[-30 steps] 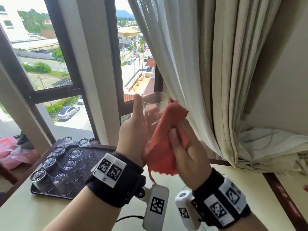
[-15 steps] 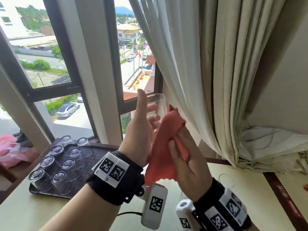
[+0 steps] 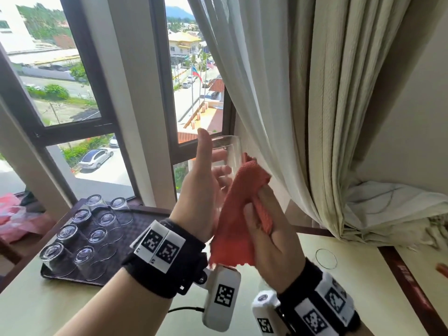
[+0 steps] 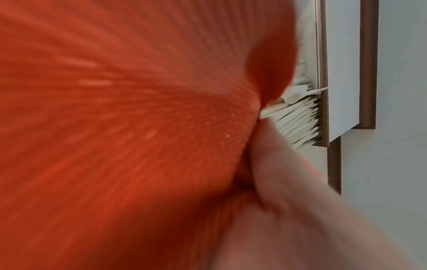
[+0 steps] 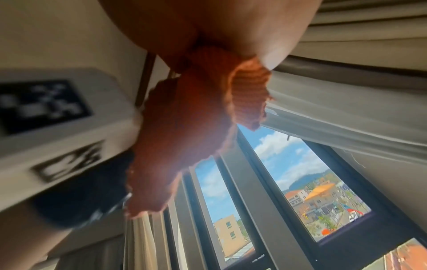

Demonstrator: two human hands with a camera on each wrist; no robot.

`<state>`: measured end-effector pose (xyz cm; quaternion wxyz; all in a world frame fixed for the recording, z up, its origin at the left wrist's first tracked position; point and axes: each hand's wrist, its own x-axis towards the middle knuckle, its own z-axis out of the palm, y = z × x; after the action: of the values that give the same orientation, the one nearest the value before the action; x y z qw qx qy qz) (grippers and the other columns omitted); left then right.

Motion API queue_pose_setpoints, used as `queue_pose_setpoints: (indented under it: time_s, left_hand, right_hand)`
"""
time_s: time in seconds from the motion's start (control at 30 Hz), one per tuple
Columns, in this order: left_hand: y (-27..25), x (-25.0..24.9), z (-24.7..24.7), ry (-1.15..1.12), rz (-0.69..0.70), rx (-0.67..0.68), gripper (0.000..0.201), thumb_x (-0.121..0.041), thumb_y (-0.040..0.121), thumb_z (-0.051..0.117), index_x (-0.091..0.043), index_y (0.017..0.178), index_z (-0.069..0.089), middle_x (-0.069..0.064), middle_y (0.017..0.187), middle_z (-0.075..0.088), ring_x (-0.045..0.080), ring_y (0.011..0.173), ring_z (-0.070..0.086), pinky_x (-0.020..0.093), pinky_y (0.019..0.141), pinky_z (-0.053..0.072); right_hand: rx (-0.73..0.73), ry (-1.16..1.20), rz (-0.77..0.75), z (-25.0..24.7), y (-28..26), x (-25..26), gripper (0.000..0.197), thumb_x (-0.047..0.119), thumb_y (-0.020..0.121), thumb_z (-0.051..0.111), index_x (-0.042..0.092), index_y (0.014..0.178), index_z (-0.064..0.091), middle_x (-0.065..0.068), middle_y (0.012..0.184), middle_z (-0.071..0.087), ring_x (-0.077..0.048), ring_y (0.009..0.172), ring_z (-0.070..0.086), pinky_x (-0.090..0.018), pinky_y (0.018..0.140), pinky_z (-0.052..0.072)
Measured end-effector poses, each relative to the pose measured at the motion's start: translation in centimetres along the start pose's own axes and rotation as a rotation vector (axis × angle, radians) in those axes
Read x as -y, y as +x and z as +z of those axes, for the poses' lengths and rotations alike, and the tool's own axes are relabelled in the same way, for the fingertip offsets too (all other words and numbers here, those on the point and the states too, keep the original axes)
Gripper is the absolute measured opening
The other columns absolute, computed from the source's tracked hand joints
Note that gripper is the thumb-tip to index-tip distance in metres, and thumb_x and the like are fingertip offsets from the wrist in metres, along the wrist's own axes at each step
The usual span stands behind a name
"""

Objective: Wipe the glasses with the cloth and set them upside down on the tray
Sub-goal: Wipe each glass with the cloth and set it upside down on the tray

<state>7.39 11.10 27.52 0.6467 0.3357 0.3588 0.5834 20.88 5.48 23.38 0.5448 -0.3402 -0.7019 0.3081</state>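
Observation:
My left hand [image 3: 206, 180] holds a clear glass [image 3: 226, 154] up in front of the window, thumb along its near side and fingers seen through the glass on the far side. My right hand [image 3: 264, 221] grips an orange-red cloth [image 3: 238, 214] and presses it against the glass's right side. The cloth [image 4: 115, 127] fills the left wrist view, and it hangs from my right palm as a bunched cloth [image 5: 196, 127] in the right wrist view. A dark tray [image 3: 135, 217] at the lower left carries several clear glasses [image 3: 69, 232] standing upside down.
The pale table [image 3: 351, 287] has a dark wooden rim. One upright glass [image 3: 326, 259] stands on it behind my right wrist. Cream curtains [image 3: 303, 105] hang close on the right. Pink plastic [image 3: 12, 214] lies at far left beyond the table.
The cloth has slid down and to the right along the glass, and more of the glass's upper part now shows. Both hands stay raised before the window.

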Motion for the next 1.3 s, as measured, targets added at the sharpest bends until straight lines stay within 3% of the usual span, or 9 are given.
queue_pose_setpoints:
  time_s: [0.1,0.3,0.37,0.53,0.67,0.87,1.13,1.23,1.3]
  left_hand:
    - [-1.0,0.8,0.6,-0.011,-0.017,0.090,0.102,-0.090,0.076,0.063,-0.008,0.138,0.060,0.023,0.122,0.057,0.045,0.107,0.055,0.074,0.114,0.038]
    - [-0.9,0.9,0.1,-0.114,0.010,0.269,0.076,-0.067,0.108,0.027,-0.011,0.122,0.075,0.012,0.118,0.073,0.027,0.115,0.070,0.041,0.108,0.053]
    - [-0.5,-0.1,-0.5,-0.034,0.043,0.173,0.081,-0.078,0.098,0.041,-0.009,0.125,0.073,0.017,0.125,0.072,0.037,0.120,0.069,0.049,0.108,0.053]
    - [-0.8,-0.5,-0.4,-0.008,0.010,0.009,0.091,-0.092,0.070,0.060,-0.017,0.121,0.071,0.013,0.122,0.057,0.038,0.110,0.055,0.071,0.118,0.035]
    - [-1.1,0.4,0.9,-0.068,0.006,0.134,0.101,-0.085,0.086,0.059,-0.001,0.140,0.056,0.023,0.122,0.054,0.043,0.106,0.054,0.064,0.107,0.049]
    - [-1.1,-0.9,1.2,-0.094,0.034,0.233,0.087,-0.081,0.097,0.041,-0.004,0.130,0.064,0.021,0.121,0.060,0.038,0.117,0.054,0.056,0.123,0.033]
    - [-0.5,-0.2,1.6,0.167,0.084,-0.064,0.083,-0.082,0.096,0.039,-0.012,0.119,0.077,0.011,0.107,0.081,0.029,0.102,0.078,0.052,0.102,0.058]
    - [-1.1,-0.1,2.8,0.015,-0.010,0.102,0.078,-0.080,0.096,0.040,-0.017,0.090,0.085,0.010,0.093,0.077,0.029,0.092,0.072,0.047,0.099,0.057]
    - [-1.1,-0.1,3.2,-0.083,-0.006,0.236,0.080,-0.080,0.093,0.046,-0.008,0.106,0.077,0.020,0.110,0.065,0.034,0.108,0.062,0.049,0.115,0.046]
  right_hand:
    - [-0.078,0.093,0.133,-0.5,2.3,0.5,0.044,0.034,0.108,0.040,0.022,0.149,0.050,-0.002,0.129,0.071,-0.022,0.118,0.070,-0.051,0.103,0.056]
    - [0.022,-0.146,-0.236,-0.2,3.1,1.6,0.056,-0.002,0.106,0.043,0.000,0.159,0.026,-0.011,0.172,0.021,-0.027,0.161,0.013,-0.053,0.129,0.020]
    - [0.046,-0.203,-0.246,0.5,1.4,0.7,0.056,-0.004,0.105,0.045,-0.005,0.157,0.027,-0.012,0.172,0.019,-0.027,0.161,0.012,-0.048,0.130,0.019]
    - [0.010,0.036,0.002,0.3,0.5,-0.2,0.043,0.020,0.110,0.040,0.027,0.152,0.044,0.001,0.149,0.059,-0.020,0.139,0.055,-0.038,0.117,0.044]
    - [-0.073,0.176,0.111,-0.7,3.7,1.2,0.037,0.032,0.110,0.039,0.033,0.145,0.053,-0.006,0.124,0.073,-0.030,0.111,0.072,-0.057,0.097,0.057]
    - [-0.036,-0.152,-0.244,-0.2,2.8,0.6,0.053,-0.007,0.104,0.046,-0.006,0.156,0.032,-0.014,0.170,0.023,-0.028,0.160,0.015,-0.048,0.130,0.019]
    - [-0.205,0.053,0.141,-0.3,1.8,1.1,0.043,0.044,0.105,0.048,0.026,0.143,0.058,0.003,0.114,0.075,-0.019,0.105,0.073,-0.045,0.095,0.060]
    - [-0.166,0.083,-0.018,-1.1,4.2,2.2,0.043,0.028,0.107,0.049,0.025,0.150,0.052,-0.003,0.135,0.068,-0.023,0.124,0.066,-0.044,0.104,0.055]
    - [-0.107,0.020,-0.165,-1.6,4.7,2.1,0.051,0.014,0.107,0.050,0.010,0.158,0.040,-0.011,0.162,0.044,-0.033,0.151,0.039,-0.054,0.121,0.037]
